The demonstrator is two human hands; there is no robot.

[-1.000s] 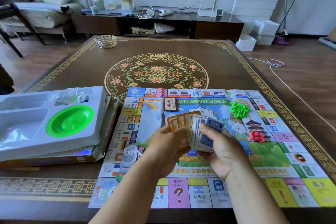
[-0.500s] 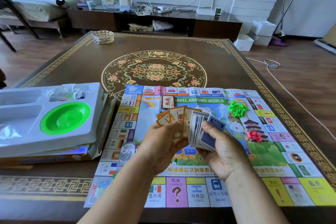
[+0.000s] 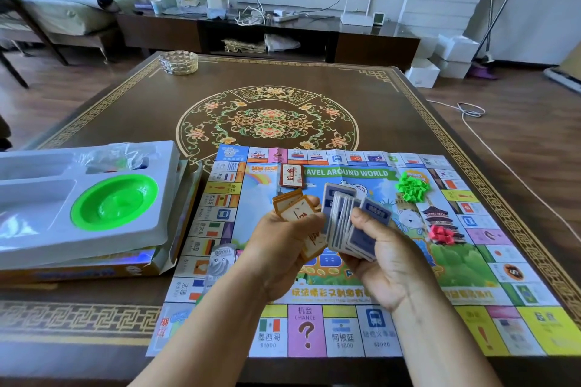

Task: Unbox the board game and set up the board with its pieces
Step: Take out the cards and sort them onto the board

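Above the middle of the board, my left hand (image 3: 283, 242) grips a small sheaf of orange-bordered paper cards (image 3: 298, 214), fingers curled round their lower edges, and my right hand (image 3: 374, 248) pinches a thicker fan of blue-backed paper cards (image 3: 349, 223), thumb pressed on top. The two bundles touch where the hands meet, so I judge I am sorting one kind from the other. The coming move turns on the one dark red-bordered card pile (image 3: 291, 176) already lying on the board: it sits just beyond my left hand, up and slightly to the left, its long axis running away from me, and the left hand is the nearer of the two. The orange cards would go down somewhere beside it, by my reckoning, a short reach forward. Under both hands lies the unfolded colourful paper game board (image 3: 342, 333), flat on the dark wooden table with gold patterned edging (image 3: 283, 78), its near edge close to me. To the right, well apart from my right hand, a heap of small green plastic houses (image 3: 412, 187) rests on the board, with a smaller heap of red plastic pieces (image 3: 442, 234) nearer to me. To the left, just off the board, the white moulded plastic tray (image 3: 41, 229) holding a green plastic bowl (image 3: 114, 203) sits on the opened yellow cardboard box (image 3: 94, 272).
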